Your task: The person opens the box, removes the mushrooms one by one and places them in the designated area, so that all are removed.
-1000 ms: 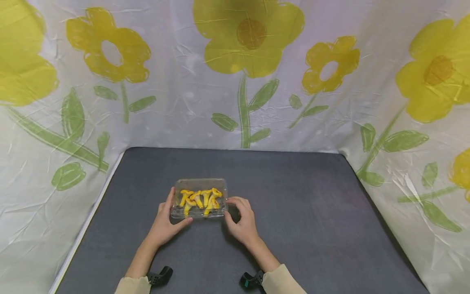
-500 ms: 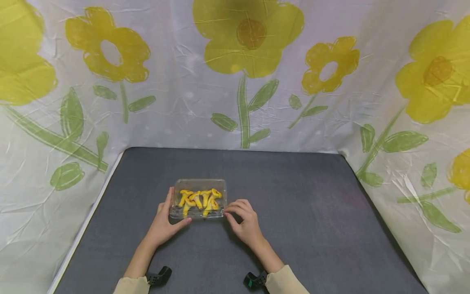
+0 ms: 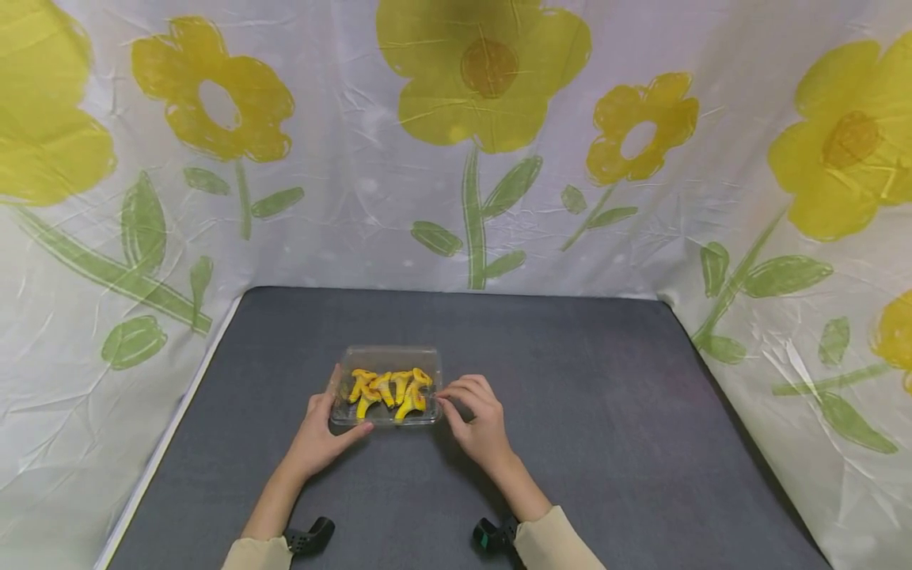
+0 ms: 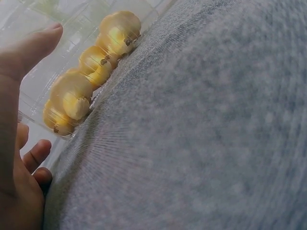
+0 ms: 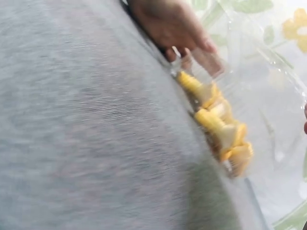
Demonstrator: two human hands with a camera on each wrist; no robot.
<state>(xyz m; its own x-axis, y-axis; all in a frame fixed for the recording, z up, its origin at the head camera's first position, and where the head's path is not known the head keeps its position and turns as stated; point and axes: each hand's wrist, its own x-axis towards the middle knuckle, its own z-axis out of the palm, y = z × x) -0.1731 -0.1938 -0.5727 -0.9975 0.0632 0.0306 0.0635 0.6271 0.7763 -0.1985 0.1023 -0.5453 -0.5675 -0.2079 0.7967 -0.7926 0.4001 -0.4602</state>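
Note:
A clear plastic clamshell box (image 3: pixel 388 355) lies on the dark table, with several yellow mushrooms (image 3: pixel 400 388) inside, chanterelle-like in shape. My left hand (image 3: pixel 317 435) holds its left end, thumb along the front and fingers along the side. At the opposite end, the thumb and fingers of my right hand (image 3: pixel 480 419) pinch the box's lid (image 3: pixel 435 372) at the right edge. In the right wrist view, clear plastic (image 5: pixel 261 103) stands well above the mushrooms, and only the tips of the right fingers show at the border. The left thumb (image 4: pixel 41 43) lies across the plastic in the left wrist view.
The dark grey cloth-covered table (image 3: pixel 570 380) extends around the box on all sides. Behind and beside it hangs a white curtain (image 3: pixel 342 198) printed with yellow flowers. Black wrist mounts (image 3: pixel 311 536) sit at both wrists.
My right fingers have shifted from lying at the box's right edge to pinching there, rising slightly. The mushrooms look less veiled by glare. My left hand stays in place.

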